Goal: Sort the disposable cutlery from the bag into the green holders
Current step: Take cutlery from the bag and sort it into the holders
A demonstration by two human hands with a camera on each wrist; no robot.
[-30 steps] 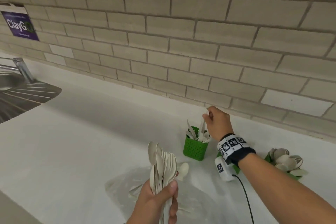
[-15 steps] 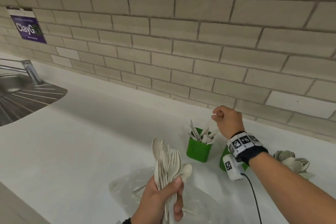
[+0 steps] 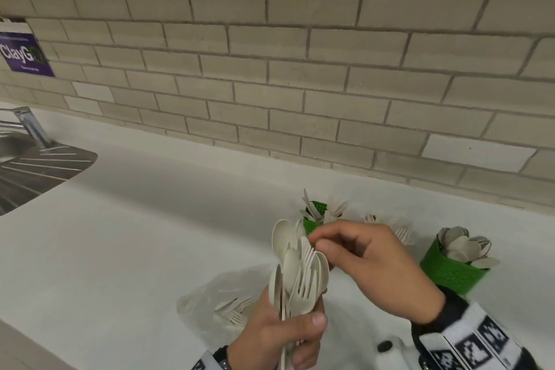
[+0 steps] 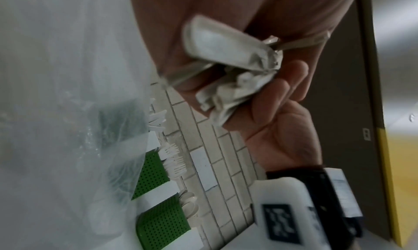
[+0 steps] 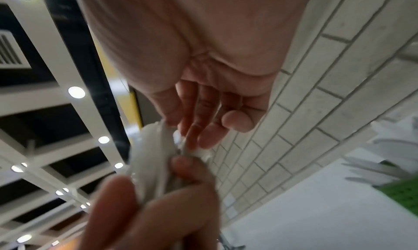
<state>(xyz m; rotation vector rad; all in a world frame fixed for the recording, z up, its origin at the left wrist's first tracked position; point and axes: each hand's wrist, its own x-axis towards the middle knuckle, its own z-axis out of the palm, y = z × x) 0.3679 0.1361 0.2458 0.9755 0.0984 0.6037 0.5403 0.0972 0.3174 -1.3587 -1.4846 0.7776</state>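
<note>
My left hand grips an upright bundle of off-white spoons and forks low in the head view. My right hand reaches to the top of the bundle, thumb and index pinching a fork's tip. Behind them is a green holder with knives. Forks poke out past my right hand, which hides their holder. A third green holder, on the right, carries spoons. The left wrist view shows the handle ends in my fist. The clear bag lies on the counter with a few pieces inside.
The white counter runs left to a steel sink drainboard and a tap. A brick wall stands close behind the holders, with a purple sign at the far left.
My right hand has left the knife holder and come back toward me to the top of the bundle. The left hand has kept hold of the bundle.
</note>
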